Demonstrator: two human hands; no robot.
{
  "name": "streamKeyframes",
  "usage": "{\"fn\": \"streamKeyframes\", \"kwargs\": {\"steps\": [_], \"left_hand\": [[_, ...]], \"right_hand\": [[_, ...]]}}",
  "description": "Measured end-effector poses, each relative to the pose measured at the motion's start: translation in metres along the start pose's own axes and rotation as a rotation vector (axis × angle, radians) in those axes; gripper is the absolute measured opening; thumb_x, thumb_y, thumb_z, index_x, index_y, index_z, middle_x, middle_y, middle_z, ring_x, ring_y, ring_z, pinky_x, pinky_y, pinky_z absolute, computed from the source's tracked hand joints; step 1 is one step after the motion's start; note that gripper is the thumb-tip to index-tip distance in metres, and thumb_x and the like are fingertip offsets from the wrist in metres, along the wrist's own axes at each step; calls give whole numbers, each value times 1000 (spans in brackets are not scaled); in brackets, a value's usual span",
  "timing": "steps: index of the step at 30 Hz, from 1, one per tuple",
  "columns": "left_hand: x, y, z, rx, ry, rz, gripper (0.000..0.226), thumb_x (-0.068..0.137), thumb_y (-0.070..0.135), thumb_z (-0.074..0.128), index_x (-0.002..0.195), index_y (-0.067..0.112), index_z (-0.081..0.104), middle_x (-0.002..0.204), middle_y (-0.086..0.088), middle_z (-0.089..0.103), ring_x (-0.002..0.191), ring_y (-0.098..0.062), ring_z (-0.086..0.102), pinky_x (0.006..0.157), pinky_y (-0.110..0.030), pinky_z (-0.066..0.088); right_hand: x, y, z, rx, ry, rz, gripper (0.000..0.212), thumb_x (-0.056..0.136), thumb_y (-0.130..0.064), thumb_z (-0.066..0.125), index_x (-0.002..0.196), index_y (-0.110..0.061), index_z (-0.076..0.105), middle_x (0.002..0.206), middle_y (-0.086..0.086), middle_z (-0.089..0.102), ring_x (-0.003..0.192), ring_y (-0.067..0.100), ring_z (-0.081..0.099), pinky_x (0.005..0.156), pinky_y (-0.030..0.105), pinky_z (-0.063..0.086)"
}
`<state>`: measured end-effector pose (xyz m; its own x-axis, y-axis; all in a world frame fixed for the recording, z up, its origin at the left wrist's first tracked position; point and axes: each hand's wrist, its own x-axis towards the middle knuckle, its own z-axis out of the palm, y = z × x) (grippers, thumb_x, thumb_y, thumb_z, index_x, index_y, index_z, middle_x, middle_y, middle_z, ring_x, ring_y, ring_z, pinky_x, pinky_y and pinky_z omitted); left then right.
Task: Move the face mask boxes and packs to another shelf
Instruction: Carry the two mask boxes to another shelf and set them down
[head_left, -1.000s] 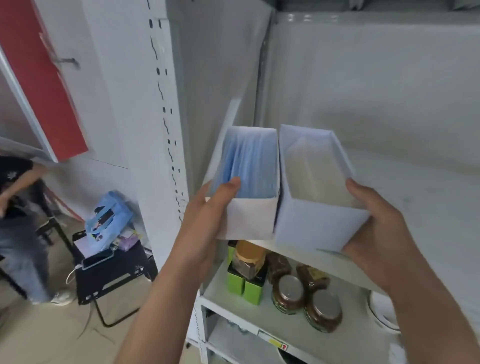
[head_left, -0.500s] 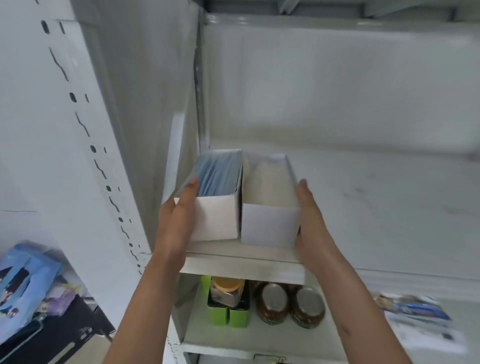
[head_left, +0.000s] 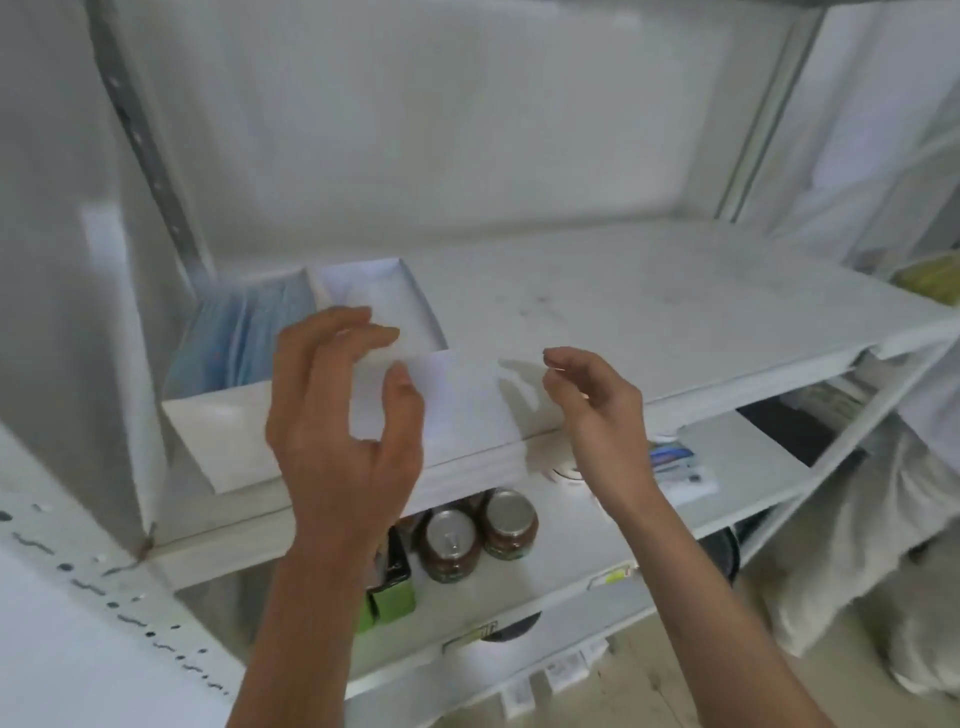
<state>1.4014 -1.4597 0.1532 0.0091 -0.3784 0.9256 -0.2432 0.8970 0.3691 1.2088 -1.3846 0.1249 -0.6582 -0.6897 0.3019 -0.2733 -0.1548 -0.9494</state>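
Two open-topped mask boxes side by side at the left end of the upper shelf (head_left: 675, 306): blue-mask box (head_left: 228, 364), white box (head_left: 415, 358) partly hidden behind left hand (head_left: 343, 415). Left hand and right hand (head_left: 597, 410) loosely curled, gripping nothing. Blurred throughout; jars (head_left: 478, 535) below, labels unreadable.

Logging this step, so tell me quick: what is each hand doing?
Left hand: open, fingers loosely curved, holding nothing.
Right hand: open, holding nothing.
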Motion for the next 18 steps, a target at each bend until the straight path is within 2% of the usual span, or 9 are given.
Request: {"fn": "streamKeyframes", "kwargs": {"steps": [4,7,9,12,15,18], "left_hand": [[-16,53,75,-202,-433,-81,15,90,17,59,100,12,70,105,1,67,103,-22,63,88,-39,51],[-51,100,145,-245,-783,-23,16,91,29,61,104,23,69,111,10,64,107,-17,59,88,-36,49],[-83,139,192,-255,-1002,32,26,92,33,65,116,23,67,121,6,61,113,-21,56,95,-38,47],[-136,214,254,-271,-1199,140,41,93,45,62,129,24,61,132,2,56,121,-25,51,101,-42,43],[-189,301,302,-317,-1340,277,52,94,56,53,138,27,53,140,2,52,126,-24,48,103,-44,41],[-237,378,335,-363,-1494,385,60,95,59,51,145,27,48,148,0,47,135,-25,44,108,-44,38]], "right_hand": [[-14,11,-99,-381,130,-29,23,91,-20,66,113,-22,70,116,-8,68,109,9,63,94,27,49],[-37,25,-189,-792,162,56,34,91,-27,66,123,-16,66,127,3,62,121,21,55,99,27,41],[-64,34,-252,-993,180,220,45,91,-35,63,132,-16,59,135,8,55,128,30,48,103,36,42],[-121,43,-344,-1173,250,517,55,91,-48,58,137,-19,49,137,11,48,126,38,43,100,48,43],[-182,48,-427,-1268,310,760,61,93,-58,52,139,-19,45,140,12,45,129,39,41,103,48,40],[-238,50,-491,-1261,384,913,64,94,-59,50,143,-18,43,146,12,42,134,38,39,108,47,37]]}}
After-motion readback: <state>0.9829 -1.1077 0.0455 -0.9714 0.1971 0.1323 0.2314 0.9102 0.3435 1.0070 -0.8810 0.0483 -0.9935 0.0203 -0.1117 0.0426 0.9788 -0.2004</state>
